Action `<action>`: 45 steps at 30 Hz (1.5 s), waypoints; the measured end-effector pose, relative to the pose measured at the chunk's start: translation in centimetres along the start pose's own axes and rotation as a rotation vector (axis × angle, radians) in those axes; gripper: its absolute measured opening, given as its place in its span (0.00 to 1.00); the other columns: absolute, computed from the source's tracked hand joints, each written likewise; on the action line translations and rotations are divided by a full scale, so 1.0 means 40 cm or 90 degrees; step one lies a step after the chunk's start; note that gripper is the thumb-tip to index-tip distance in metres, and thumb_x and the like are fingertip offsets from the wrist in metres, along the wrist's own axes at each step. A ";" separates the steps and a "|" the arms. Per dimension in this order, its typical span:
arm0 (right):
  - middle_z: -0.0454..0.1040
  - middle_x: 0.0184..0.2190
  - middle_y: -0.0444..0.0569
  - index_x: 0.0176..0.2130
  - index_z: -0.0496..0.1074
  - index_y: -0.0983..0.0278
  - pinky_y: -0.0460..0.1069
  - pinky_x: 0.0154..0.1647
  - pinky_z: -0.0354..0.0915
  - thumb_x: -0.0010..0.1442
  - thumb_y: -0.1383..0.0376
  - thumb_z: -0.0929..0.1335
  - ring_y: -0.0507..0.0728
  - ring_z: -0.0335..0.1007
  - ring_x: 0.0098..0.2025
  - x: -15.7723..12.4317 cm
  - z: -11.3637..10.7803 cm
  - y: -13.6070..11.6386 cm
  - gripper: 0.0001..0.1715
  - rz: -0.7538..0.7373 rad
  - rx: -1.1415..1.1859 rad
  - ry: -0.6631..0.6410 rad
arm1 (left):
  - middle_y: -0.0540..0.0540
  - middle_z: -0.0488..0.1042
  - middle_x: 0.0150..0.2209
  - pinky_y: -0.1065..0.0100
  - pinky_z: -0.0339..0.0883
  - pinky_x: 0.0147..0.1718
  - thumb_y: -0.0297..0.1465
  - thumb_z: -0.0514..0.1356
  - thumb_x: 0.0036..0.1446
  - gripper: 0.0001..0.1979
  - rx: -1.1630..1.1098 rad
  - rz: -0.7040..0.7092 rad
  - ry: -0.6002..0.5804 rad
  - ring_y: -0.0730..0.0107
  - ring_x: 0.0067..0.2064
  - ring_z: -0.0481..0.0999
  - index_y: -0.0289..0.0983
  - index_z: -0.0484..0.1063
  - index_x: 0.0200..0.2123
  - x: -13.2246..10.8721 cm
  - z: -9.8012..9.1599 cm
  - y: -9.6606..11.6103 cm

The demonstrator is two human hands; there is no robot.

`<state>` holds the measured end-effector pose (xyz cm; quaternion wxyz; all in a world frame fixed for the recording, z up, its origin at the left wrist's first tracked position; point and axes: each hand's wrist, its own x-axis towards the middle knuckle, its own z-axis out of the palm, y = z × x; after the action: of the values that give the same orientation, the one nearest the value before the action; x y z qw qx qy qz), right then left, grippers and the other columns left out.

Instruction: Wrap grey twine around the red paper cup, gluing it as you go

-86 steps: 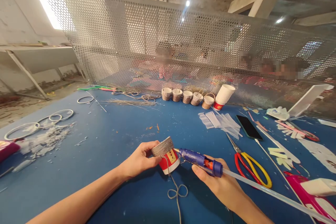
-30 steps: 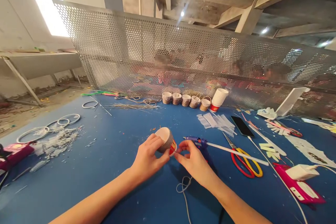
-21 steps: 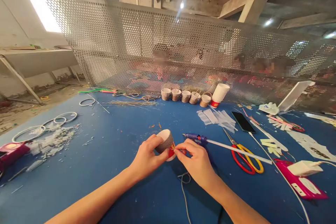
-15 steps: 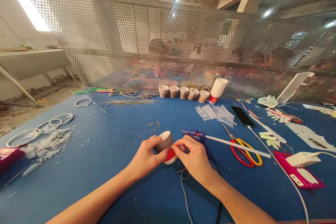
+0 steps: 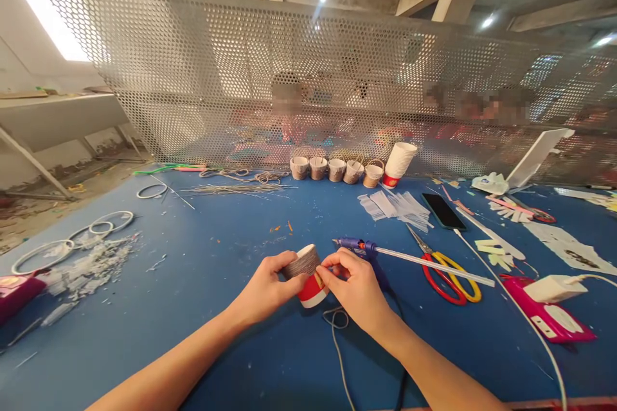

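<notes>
My left hand [image 5: 270, 286] is closed around a paper cup [image 5: 312, 293], tilted, with a red and white band showing at its lower end. Grey cord is wound in rows around the cup's upper part. Against the cup's right side, the thumb and fingers of my right hand [image 5: 355, 281] are pinched together on the cord, though the fingertips largely hide it. Below my hands a loose length of the grey cord [image 5: 339, 353] curls on the table and runs toward the front edge. Just beyond my right hand lies a blue glue gun [image 5: 355, 244] with a long clear glue stick.
Red-and-yellow-handled scissors [image 5: 450, 277], a phone [image 5: 443, 212] and a pink power strip [image 5: 549, 314] lie to the right. Paper strips [image 5: 395, 209], several cord-wrapped cups [image 5: 336, 171] and stacked paper cups [image 5: 400, 160] stand or lie before the perforated metal screen [image 5: 193, 77]. White rings [image 5: 101, 225] and scraps lie left.
The cup has tilted a little more in my left hand, its lower end now showing more of the red band. My right hand stays pinched at its side.
</notes>
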<state>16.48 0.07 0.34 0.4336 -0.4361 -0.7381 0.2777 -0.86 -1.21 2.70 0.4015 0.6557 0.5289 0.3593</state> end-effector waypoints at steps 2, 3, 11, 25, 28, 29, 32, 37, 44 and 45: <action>0.69 0.26 0.45 0.28 0.70 0.62 0.47 0.28 0.61 0.58 0.64 0.66 0.53 0.63 0.27 0.002 -0.005 -0.004 0.07 0.027 0.030 -0.013 | 0.54 0.59 0.21 0.71 0.55 0.27 0.35 0.56 0.48 0.10 -0.037 -0.009 -0.021 0.73 0.27 0.59 0.35 0.64 0.21 0.001 -0.004 -0.003; 0.69 0.26 0.45 0.28 0.70 0.62 0.47 0.27 0.61 0.57 0.63 0.66 0.53 0.63 0.27 0.003 -0.007 -0.007 0.08 0.043 0.047 -0.018 | 0.53 0.60 0.21 0.71 0.56 0.28 0.36 0.55 0.49 0.11 -0.058 -0.013 -0.028 0.73 0.27 0.60 0.35 0.65 0.21 0.001 -0.006 -0.005; 0.70 0.23 0.43 0.28 0.70 0.63 0.47 0.27 0.61 0.52 0.60 0.68 0.52 0.64 0.26 0.009 -0.017 -0.015 0.08 0.176 0.205 -0.065 | 0.49 0.64 0.24 0.68 0.59 0.32 0.46 0.50 0.57 0.22 -0.143 0.013 -0.045 0.69 0.30 0.60 0.34 0.67 0.22 0.005 -0.013 -0.039; 0.68 0.28 0.42 0.32 0.68 0.63 0.46 0.29 0.62 0.47 0.58 0.72 0.51 0.64 0.28 0.015 -0.017 0.002 0.16 0.285 0.372 -0.067 | 0.49 0.64 0.25 0.69 0.60 0.31 0.48 0.54 0.56 0.23 -0.162 0.039 -0.064 0.70 0.30 0.62 0.34 0.69 0.23 0.008 -0.015 -0.038; 0.70 0.33 0.43 0.36 0.68 0.63 0.45 0.26 0.61 0.47 0.58 0.72 0.50 0.64 0.26 0.015 -0.021 -0.002 0.18 0.327 0.388 -0.074 | 0.49 0.67 0.27 0.69 0.61 0.32 0.47 0.56 0.55 0.20 -0.179 0.034 -0.083 0.70 0.31 0.63 0.34 0.70 0.27 0.011 -0.021 -0.044; 0.71 0.34 0.44 0.37 0.68 0.63 0.45 0.26 0.61 0.47 0.58 0.72 0.50 0.65 0.26 0.014 -0.022 -0.001 0.18 0.328 0.387 -0.083 | 0.48 0.68 0.28 0.69 0.61 0.33 0.46 0.56 0.55 0.20 -0.178 0.035 -0.093 0.70 0.32 0.64 0.34 0.70 0.28 0.011 -0.024 -0.043; 0.72 0.31 0.44 0.37 0.68 0.63 0.46 0.27 0.61 0.50 0.58 0.71 0.51 0.65 0.27 0.010 -0.020 0.008 0.16 0.295 0.363 -0.092 | 0.47 0.72 0.31 0.67 0.63 0.37 0.43 0.55 0.57 0.17 -0.151 0.031 -0.112 0.67 0.35 0.67 0.35 0.73 0.32 0.015 -0.033 -0.030; 0.55 0.14 0.34 0.36 0.68 0.63 0.45 0.19 0.51 0.52 0.60 0.70 0.49 0.52 0.18 0.006 -0.011 0.025 0.12 0.223 0.207 -0.052 | 0.45 0.75 0.36 0.65 0.69 0.38 0.41 0.55 0.57 0.16 -0.140 -0.002 -0.153 0.65 0.38 0.72 0.36 0.74 0.39 0.019 -0.038 -0.002; 0.54 0.16 0.35 0.33 0.68 0.61 0.46 0.20 0.50 0.53 0.59 0.68 0.50 0.49 0.18 0.002 0.001 0.020 0.09 0.169 0.107 -0.041 | 0.49 0.73 0.28 0.68 0.68 0.32 0.35 0.54 0.56 0.13 -0.158 -0.040 -0.125 0.72 0.27 0.70 0.34 0.74 0.35 0.020 -0.032 -0.003; 0.55 0.16 0.36 0.33 0.67 0.61 0.46 0.20 0.50 0.54 0.58 0.67 0.50 0.50 0.18 0.002 0.001 0.020 0.09 0.171 0.114 -0.046 | 0.49 0.73 0.28 0.68 0.67 0.31 0.34 0.54 0.54 0.11 -0.149 -0.036 -0.121 0.72 0.28 0.70 0.34 0.73 0.34 0.020 -0.030 -0.005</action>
<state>16.75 0.51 -0.27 0.4025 -0.4802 -0.6608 0.4132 -1.87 -0.21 3.04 0.5333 0.6205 0.4610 0.3436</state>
